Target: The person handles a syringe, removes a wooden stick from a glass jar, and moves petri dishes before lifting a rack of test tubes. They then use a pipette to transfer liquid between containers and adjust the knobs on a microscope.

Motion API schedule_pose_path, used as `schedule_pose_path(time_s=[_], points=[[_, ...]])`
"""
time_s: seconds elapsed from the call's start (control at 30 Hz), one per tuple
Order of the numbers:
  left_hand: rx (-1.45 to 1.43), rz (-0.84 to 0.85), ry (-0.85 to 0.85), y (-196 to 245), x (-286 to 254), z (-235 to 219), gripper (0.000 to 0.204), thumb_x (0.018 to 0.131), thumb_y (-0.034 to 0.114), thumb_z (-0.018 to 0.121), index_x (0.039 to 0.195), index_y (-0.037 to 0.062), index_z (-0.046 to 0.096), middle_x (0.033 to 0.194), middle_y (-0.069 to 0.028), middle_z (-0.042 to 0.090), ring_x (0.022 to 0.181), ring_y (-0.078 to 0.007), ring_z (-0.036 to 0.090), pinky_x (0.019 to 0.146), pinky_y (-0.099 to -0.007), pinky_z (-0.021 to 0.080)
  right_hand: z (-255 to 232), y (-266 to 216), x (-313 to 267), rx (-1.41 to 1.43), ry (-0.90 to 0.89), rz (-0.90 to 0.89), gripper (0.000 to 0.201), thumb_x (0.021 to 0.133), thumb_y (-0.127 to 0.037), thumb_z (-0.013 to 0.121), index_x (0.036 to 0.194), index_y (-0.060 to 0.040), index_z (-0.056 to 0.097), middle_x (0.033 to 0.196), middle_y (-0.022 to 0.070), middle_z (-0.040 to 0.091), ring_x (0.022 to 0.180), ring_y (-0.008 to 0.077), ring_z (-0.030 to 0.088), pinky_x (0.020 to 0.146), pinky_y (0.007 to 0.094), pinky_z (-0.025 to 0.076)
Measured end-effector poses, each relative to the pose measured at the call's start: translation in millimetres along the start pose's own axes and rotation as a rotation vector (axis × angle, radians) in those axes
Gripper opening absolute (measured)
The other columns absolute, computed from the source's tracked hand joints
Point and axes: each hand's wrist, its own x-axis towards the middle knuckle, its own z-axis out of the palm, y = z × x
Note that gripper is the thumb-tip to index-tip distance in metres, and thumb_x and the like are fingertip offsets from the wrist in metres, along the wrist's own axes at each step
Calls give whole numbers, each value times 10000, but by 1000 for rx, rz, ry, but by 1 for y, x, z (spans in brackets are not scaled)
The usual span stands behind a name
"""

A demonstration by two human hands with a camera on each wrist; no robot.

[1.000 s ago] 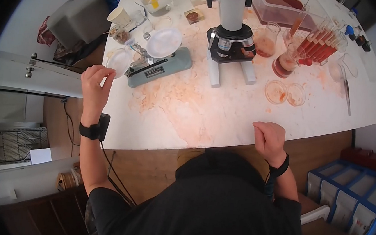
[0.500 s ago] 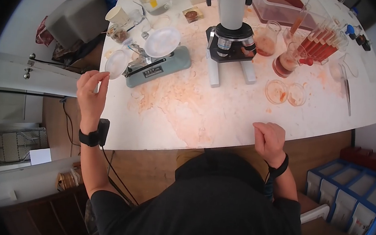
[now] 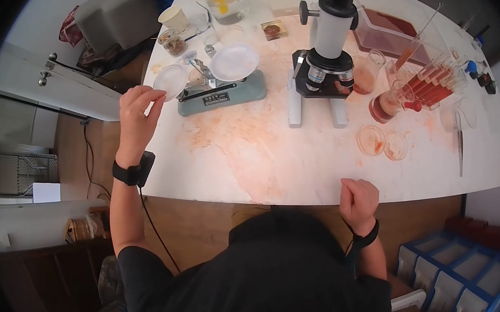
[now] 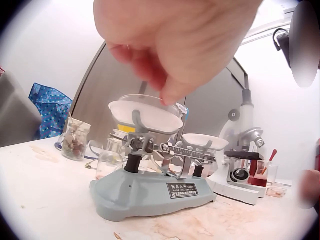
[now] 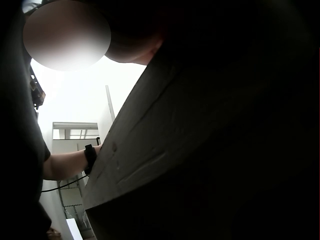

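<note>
**Left hand (image 3: 138, 115) at the rim of the clear dish (image 4: 131, 98) on the balance (image 3: 222, 100)**

The clear dish lies over the white pan (image 4: 145, 118) at the balance's end nearest the left hand. That hand is above and beside it, fingers bent, thumb and fingertips drawn together at the rim. Whether they pinch the dish or only meet in front of it, I cannot tell.

The second pan (image 3: 234, 62) lies farther from the left hand, towards the microscope (image 3: 332, 37). The balance stands on the white, orange-stained surface (image 3: 315, 162).

The right hand (image 3: 359, 202) is at the near edge of the surface, well apart from the dish, its fingers curled in and nothing visible in them. The right wrist view is too dark to show more. Beyond this hand lie two shallow round dishes (image 3: 371, 140), with metal tweezers (image 3: 460, 151) to their right and red-filled test tubes (image 3: 433, 83) behind.
</note>
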Motion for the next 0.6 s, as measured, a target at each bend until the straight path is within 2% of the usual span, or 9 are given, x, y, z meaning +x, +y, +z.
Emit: schedule_pose_path(time_s=[0.23,0.33,0.53,0.6], points=[[-11,44,26,0,2,4,113,757,12,729,842,66,679,823,-47,615,809,-240,573,772,-350,404,0,0,-2,-29,-37,10,201,770,98,633,934,-18,624,641,85,550,533,250,521,526,343,410],[-44,20,55,1,3,5,115,756,4,724,837,64,667,821,-48,612,808,-244,569,769,-350,398,3,-1,4,-18,4,-31,216,739,91,656,922,-18,621,603,78,528,467,245,487,445,347,365],[-37,29,51,0,2,7,133,753,0,727,850,66,663,829,-49,610,812,-242,567,779,-350,391,3,0,4,-27,-16,-37,222,747,91,655,938,-16,617,613,79,540,469,248,492,445,345,368],[-13,42,50,0,2,6,144,756,-13,723,864,66,670,833,-53,608,794,-238,569,749,-344,424,3,-1,5,-27,-11,-44,222,747,92,655,939,-14,616,618,81,543,470,247,493,446,346,370]])
